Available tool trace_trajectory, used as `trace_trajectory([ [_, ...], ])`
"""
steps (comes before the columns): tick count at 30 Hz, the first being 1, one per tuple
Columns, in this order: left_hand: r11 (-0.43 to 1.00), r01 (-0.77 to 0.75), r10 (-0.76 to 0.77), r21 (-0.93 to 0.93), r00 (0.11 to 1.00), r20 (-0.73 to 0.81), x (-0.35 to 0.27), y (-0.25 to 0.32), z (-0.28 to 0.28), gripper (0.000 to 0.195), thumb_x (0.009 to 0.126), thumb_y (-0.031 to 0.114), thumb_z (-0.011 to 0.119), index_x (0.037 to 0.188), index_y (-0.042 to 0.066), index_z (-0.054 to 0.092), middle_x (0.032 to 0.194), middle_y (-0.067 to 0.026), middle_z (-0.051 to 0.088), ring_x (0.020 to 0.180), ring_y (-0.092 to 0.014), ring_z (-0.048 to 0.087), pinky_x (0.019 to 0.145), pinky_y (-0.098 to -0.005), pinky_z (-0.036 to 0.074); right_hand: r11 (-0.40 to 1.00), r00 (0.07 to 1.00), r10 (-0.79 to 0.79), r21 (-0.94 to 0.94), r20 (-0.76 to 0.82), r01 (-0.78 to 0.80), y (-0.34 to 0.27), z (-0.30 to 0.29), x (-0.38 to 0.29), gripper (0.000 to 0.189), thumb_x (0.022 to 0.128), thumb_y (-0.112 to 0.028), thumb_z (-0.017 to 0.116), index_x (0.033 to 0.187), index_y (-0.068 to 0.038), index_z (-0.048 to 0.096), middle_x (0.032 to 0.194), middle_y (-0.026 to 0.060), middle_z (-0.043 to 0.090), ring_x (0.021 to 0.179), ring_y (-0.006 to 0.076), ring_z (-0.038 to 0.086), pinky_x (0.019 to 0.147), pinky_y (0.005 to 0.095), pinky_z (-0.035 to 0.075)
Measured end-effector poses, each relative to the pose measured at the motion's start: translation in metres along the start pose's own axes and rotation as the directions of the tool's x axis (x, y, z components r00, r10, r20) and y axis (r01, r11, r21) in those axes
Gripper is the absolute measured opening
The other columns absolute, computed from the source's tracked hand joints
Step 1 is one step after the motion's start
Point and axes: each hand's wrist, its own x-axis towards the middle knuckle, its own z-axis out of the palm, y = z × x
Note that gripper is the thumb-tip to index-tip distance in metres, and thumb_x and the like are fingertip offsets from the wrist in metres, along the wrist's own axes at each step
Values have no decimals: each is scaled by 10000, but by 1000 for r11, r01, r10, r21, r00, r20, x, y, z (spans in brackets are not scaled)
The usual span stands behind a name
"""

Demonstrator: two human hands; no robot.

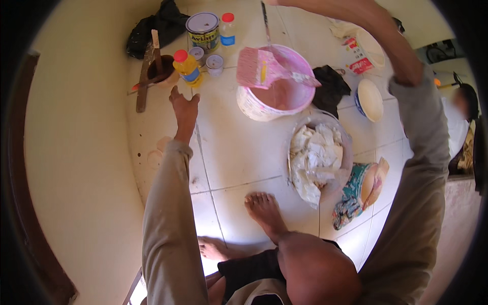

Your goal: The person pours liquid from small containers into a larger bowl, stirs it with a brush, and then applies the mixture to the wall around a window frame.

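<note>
My left hand (185, 110) reaches forward over the tiled floor with its fingers apart, just in front of a red-capped bottle of yellow liquid (187, 70) and a brown bowl (167, 76) with a wooden stick in it. My right arm stretches across the top right; only a bit of my right hand (280, 2) shows at the upper edge, its fingers cut off, so its hold is hidden. A thin dark-handled tool (265, 19) stands below it. A wide pink-stained paintbrush (267, 68) lies across the rim of a pink-stained bucket (248, 103) holding pinkish liquid.
A paint can (203, 32), a clear bottle (227, 32) and small tins (214, 65) stand at the back. A basin of crumpled white material (318, 152), a blue-and-white bowl (369, 100), a black cloth (329, 87) and patterned fabric (345, 209) lie rightward. Another person (455, 126) is at far right.
</note>
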Motion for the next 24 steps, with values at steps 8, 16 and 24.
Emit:
trace_trajectory([
  [8, 864, 370, -95, -342, 785, 612, -188, 19, -48, 274, 1008, 120, 552, 1248, 6, 617, 1059, -62, 664, 927, -132, 628, 752, -270, 539, 854, 933, 353, 382, 72, -353, -25, -20, -221, 288, 951, -293, 630, 945, -5, 637, 776, 72, 628, 674, 109, 589, 635, 274, 467],
  [16, 840, 461, -58, -285, 600, 798, -266, 38, -37, 320, 1042, 244, 550, 1276, 33, 605, 1146, -73, 672, 1068, -172, 637, 912, -342, 528, 249, 350, 936, 620, 45, -745, 17, 115, -429, 316, 1047, -278, 498, 1013, -8, 658, 779, 15, 570, 688, 75, 497, 604, 234, 426],
  [24, 948, 236, 17, -214, 635, 773, -278, 32, -33, 281, 957, 203, 598, 1172, 24, 624, 1052, -186, 671, 971, -314, 668, 857, -399, 530, -807, -140, 573, 525, 808, -272, 58, 225, -745, 900, 876, -832, 369, 1508, -191, 389, 1501, 120, 395, 1365, 361, 391, 997, 639, 391],
])
